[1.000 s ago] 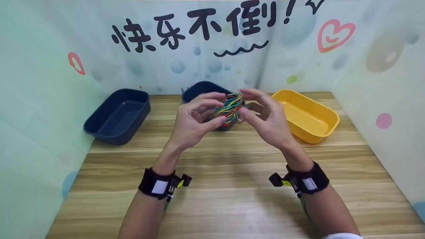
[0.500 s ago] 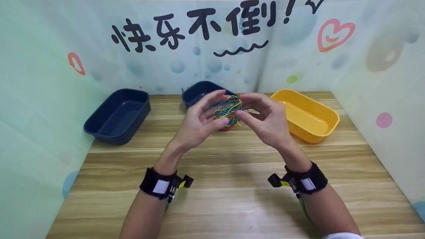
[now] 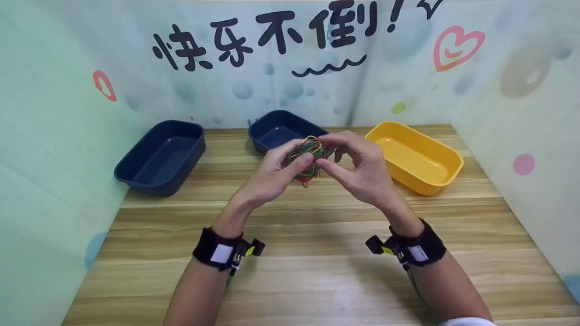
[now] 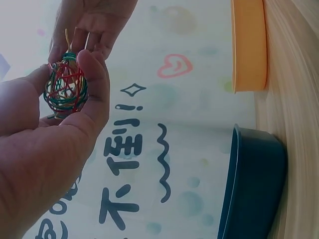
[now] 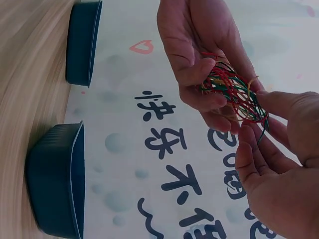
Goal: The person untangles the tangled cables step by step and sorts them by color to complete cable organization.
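A loose bundle of thin red, green and yellow wires (image 3: pixel 311 147) is held up above the table between both hands. My left hand (image 3: pixel 273 171) grips it, with the thumb across its near face and curled fingers behind it. My right hand (image 3: pixel 366 168) pinches the bundle's right end between thumb and fingertips. In the left wrist view the wires (image 4: pixel 66 92) form a rounded, cage-like tangle with one yellow end sticking up. Seen from the right wrist, the bundle (image 5: pixel 232 92) lies across the left fingers, a green end dangling near the right fingertips.
Behind the hands stands a dark blue bin (image 3: pixel 258 147), partly covered by the left hand. Another dark blue bin (image 3: pixel 158 158) is at the left, and a yellow bin (image 3: pixel 435 179) at the right. Printed cloth walls surround the wooden table (image 3: pixel 299 267).
The bundle has come slightly lower and nearer and looks more compact. My left thumb has moved up across it. The right fingers have shifted their pinch along its right end.
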### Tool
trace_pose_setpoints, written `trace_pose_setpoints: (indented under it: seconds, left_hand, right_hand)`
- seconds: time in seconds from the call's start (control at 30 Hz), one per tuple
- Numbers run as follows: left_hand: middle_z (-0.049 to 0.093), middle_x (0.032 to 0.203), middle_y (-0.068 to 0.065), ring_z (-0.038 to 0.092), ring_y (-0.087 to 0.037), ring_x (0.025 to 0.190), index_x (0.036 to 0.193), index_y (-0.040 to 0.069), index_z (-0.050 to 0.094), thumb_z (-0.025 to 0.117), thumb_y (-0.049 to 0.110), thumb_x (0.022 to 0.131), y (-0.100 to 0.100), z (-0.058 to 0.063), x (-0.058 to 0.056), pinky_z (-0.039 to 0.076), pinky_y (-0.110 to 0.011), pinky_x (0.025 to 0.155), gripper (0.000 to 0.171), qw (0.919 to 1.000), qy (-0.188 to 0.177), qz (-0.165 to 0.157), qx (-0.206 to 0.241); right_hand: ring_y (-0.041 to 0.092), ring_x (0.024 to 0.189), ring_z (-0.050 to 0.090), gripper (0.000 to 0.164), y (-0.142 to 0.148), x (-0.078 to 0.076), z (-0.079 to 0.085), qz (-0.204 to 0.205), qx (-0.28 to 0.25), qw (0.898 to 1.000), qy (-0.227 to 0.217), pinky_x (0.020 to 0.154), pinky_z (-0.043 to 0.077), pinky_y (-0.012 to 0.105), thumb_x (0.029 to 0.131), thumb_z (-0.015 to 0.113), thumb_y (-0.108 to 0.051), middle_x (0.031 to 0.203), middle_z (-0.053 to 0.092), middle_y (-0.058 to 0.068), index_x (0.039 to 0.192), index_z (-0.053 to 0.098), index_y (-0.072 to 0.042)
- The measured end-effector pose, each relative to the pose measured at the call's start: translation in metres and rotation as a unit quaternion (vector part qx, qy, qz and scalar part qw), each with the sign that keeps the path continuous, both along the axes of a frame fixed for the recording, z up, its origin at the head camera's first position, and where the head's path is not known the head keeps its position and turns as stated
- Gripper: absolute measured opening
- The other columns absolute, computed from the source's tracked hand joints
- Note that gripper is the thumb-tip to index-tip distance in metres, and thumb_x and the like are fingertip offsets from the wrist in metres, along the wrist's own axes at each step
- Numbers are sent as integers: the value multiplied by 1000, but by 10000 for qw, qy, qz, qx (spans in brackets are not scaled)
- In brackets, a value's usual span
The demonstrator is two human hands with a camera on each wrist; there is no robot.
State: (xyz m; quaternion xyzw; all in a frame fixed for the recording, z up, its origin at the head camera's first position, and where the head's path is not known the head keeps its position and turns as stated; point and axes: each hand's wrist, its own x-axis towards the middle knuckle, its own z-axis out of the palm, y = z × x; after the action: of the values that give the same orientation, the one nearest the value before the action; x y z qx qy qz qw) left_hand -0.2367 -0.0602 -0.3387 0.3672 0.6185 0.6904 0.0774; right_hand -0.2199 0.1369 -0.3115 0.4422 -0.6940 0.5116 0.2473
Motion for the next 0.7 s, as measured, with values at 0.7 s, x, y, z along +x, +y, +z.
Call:
trace_pose_setpoints:
  seconds: [0.7]
  left_hand:
    - [56,102,-21,57,-38,77,122,6,49,46,13,94,-3,3,2,48,-43,57,28,9997,63,-207,75]
  right_hand:
    - [16,68,54,12,20,-1,4,-459,610,9971,64,55,38,24,78,66,2,83,65,5,89,67,-2]
